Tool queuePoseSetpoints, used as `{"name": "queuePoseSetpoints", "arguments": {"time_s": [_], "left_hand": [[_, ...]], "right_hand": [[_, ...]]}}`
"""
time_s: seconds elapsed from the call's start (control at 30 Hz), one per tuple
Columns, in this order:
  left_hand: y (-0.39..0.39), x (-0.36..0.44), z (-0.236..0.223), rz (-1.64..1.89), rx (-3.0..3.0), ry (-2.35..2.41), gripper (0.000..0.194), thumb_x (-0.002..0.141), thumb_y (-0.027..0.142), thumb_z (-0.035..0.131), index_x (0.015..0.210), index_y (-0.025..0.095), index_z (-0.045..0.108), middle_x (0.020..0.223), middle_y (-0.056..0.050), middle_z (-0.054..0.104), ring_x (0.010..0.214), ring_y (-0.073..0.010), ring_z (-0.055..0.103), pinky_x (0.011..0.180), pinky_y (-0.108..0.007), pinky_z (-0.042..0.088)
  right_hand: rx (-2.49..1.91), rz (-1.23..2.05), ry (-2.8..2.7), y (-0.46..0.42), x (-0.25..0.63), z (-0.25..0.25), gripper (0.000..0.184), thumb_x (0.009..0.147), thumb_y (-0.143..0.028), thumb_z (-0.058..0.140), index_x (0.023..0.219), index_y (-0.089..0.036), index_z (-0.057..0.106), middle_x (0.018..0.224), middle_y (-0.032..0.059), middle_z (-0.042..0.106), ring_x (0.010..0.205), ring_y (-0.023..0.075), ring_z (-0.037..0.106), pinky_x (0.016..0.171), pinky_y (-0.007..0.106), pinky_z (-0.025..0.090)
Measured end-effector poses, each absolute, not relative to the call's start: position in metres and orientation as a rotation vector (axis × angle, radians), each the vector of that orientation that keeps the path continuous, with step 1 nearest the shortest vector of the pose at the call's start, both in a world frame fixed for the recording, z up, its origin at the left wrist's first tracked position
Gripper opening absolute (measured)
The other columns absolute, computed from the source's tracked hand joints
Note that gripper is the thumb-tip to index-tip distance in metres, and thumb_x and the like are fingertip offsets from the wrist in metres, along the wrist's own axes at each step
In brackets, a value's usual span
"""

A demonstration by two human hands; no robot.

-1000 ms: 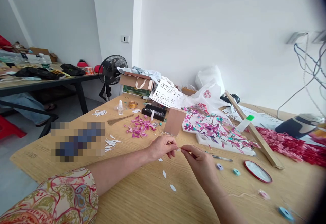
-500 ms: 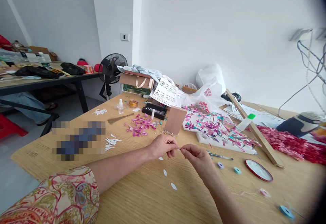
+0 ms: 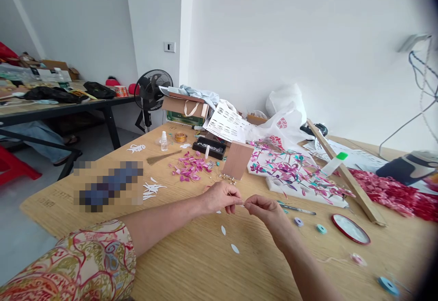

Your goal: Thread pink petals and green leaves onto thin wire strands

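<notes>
My left hand (image 3: 221, 197) and my right hand (image 3: 265, 209) meet fingertip to fingertip above the wooden table (image 3: 191, 264). Between the pinched fingers is a tiny white petal piece (image 3: 243, 204), too small to make out clearly. Two loose white paper petals (image 3: 234, 248) lie on the table just below my hands. A pile of pink petals (image 3: 191, 169) lies beyond my left hand. Tweezers (image 3: 296, 208) rest to the right of my right hand.
A white board with pink and teal flower branches (image 3: 290, 173) lies behind a small brown card box (image 3: 237, 160). Thread spools (image 3: 320, 228), a red-rimmed lid (image 3: 351, 228), a wooden strip (image 3: 345, 173), red petals (image 3: 390, 193), white cut-outs (image 3: 152, 189), a fan (image 3: 150, 93) stand around.
My right hand has drawn closer to the left until the fingertips touch. The view has shifted slightly.
</notes>
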State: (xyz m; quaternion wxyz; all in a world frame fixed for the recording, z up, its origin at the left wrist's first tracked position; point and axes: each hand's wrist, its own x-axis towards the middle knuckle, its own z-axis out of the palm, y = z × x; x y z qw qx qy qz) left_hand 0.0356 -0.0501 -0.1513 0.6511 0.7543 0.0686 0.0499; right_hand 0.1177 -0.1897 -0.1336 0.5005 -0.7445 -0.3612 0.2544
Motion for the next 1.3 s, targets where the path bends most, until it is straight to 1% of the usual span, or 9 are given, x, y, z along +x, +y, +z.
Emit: {"name": "queuePoseSetpoints", "arguments": {"time_s": [0.17,0.3,0.4,0.57,0.77,1.03,1.1,1.2,1.3], "left_hand": [[-0.0484,0.0358,-0.15,0.029,1.692,0.121,0.015,0.069,0.026,0.056,0.062,0.012,0.054,0.045,0.005,0.05,0.042,-0.0059,0.048,0.045,-0.018,0.04],[-0.0457,0.0358,-0.1485,-0.001,1.703,0.109,0.017,0.068,0.029,0.057,0.063,0.012,0.054,0.045,0.005,0.05,0.041,-0.0057,0.047,0.044,-0.017,0.039],[-0.0435,0.0353,-0.1455,-0.021,1.684,0.096,0.022,0.066,0.033,0.06,0.062,0.012,0.053,0.045,0.004,0.05,0.041,-0.0061,0.048,0.044,-0.018,0.038],[-0.0427,0.0352,-0.1428,-0.016,1.643,0.092,0.025,0.063,0.035,0.062,0.063,0.011,0.056,0.045,0.004,0.05,0.041,-0.0062,0.047,0.043,-0.018,0.038],[-0.043,0.0364,-0.1461,-0.006,1.608,0.124,0.025,0.062,0.035,0.064,0.065,0.011,0.059,0.045,0.004,0.05,0.041,-0.0053,0.047,0.045,-0.018,0.038],[-0.0414,0.0346,-0.1427,-0.02,1.632,0.084,0.022,0.062,0.033,0.065,0.06,0.012,0.058,0.044,0.005,0.048,0.041,-0.0045,0.044,0.044,-0.018,0.036],[-0.0417,0.0345,-0.1428,-0.006,1.617,0.096,0.022,0.062,0.032,0.064,0.061,0.012,0.058,0.044,0.005,0.049,0.041,-0.0048,0.045,0.045,-0.018,0.036],[-0.0418,0.0354,-0.1439,0.087,1.565,0.134,0.022,0.064,0.032,0.062,0.06,0.011,0.056,0.045,0.004,0.051,0.042,-0.005,0.046,0.044,-0.017,0.035],[-0.0409,0.0372,-0.1446,0.223,1.476,0.198,0.022,0.063,0.032,0.061,0.059,0.011,0.055,0.046,0.003,0.052,0.041,-0.0048,0.046,0.041,-0.017,0.033]], "right_hand": [[-1.801,0.659,-0.905,-0.1919,0.1179,-0.1336,0.021,0.063,-0.037,0.055,0.052,-0.019,0.054,0.051,-0.0038,0.044,0.052,0.0117,0.038,0.05,0.023,0.028],[-1.831,0.648,-0.942,-0.1914,0.1186,-0.1367,0.021,0.066,-0.036,0.053,0.054,-0.019,0.052,0.049,-0.0052,0.041,0.048,0.0104,0.034,0.047,0.022,0.025],[-1.894,0.539,-1.009,-0.1907,0.118,-0.1381,0.021,0.07,-0.035,0.05,0.056,-0.019,0.052,0.049,-0.0053,0.041,0.047,0.0101,0.034,0.046,0.022,0.025],[-2.031,0.252,-1.197,-0.1904,0.1147,-0.1353,0.022,0.074,-0.031,0.045,0.059,-0.019,0.054,0.052,-0.0029,0.049,0.052,0.0126,0.044,0.051,0.023,0.031],[-2.085,0.162,-1.257,-0.1904,0.1118,-0.1321,0.024,0.077,-0.031,0.043,0.06,-0.019,0.054,0.055,-0.0009,0.054,0.053,0.0138,0.048,0.051,0.023,0.034],[-2.047,0.016,-1.425,-0.1914,0.1115,-0.1326,0.02,0.078,-0.026,0.043,0.063,-0.02,0.054,0.062,0.0026,0.058,0.061,0.0169,0.052,0.057,0.028,0.038],[-2.031,0.025,-1.391,-0.1912,0.1122,-0.1325,0.019,0.078,-0.027,0.043,0.064,-0.02,0.055,0.063,0.0026,0.058,0.062,0.0172,0.052,0.059,0.028,0.038],[-1.968,0.045,-1.165,-0.1918,0.1161,-0.1325,0.016,0.075,-0.032,0.048,0.072,-0.02,0.056,0.07,0.0031,0.059,0.068,0.018,0.053,0.063,0.029,0.039],[-1.843,0.116,-0.8,-0.1918,0.1206,-0.1354,0.018,0.072,-0.036,0.052,0.074,-0.019,0.054,0.067,0.0011,0.054,0.064,0.0161,0.05,0.06,0.028,0.039]]}}
